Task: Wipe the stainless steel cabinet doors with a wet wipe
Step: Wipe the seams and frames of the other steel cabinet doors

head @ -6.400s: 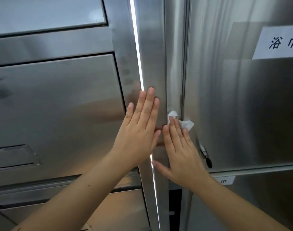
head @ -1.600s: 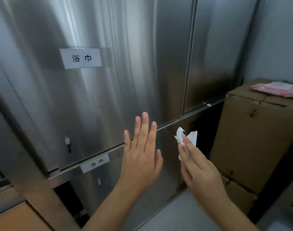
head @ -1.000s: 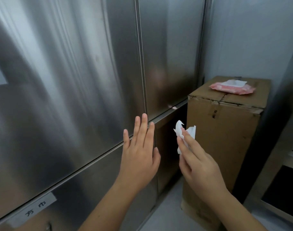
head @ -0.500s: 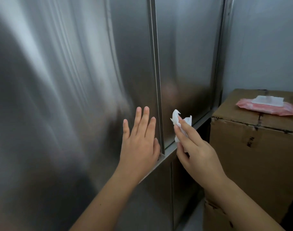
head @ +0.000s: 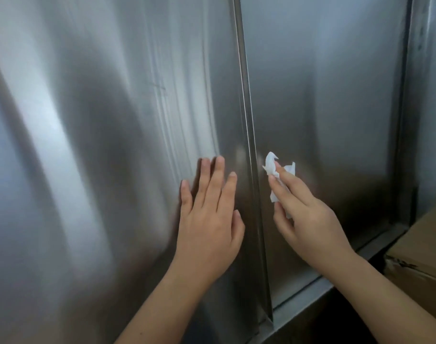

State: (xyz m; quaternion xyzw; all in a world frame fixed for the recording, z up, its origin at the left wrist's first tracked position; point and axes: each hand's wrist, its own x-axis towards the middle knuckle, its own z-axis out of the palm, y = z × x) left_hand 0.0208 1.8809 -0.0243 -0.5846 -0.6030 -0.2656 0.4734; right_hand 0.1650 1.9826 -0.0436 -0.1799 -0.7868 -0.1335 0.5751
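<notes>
Hands: your left hand (head: 208,227) flat on cabinet door (head: 100,145); right hand (head: 309,219) pinching wet wipe (head: 270,165). Risk: the bunched wipe may leave you streaks.

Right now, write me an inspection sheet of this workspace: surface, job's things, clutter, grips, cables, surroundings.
Surface: left cabinet door shows vertical streaks and a small dark mark; right cabinet door has a dull sheen.
Job's things: wet wipe, white and crumpled, in front of the right cabinet door; contact cannot be told.
Clutter: nothing seen.
Grips: left hand flat on the left cabinet door, fingers straight; right hand pinches the wet wipe.
Cables: nothing seen.
Surroundings: cardboard box at lower right, beside the cabinet; steel ledge under the doors.
</notes>
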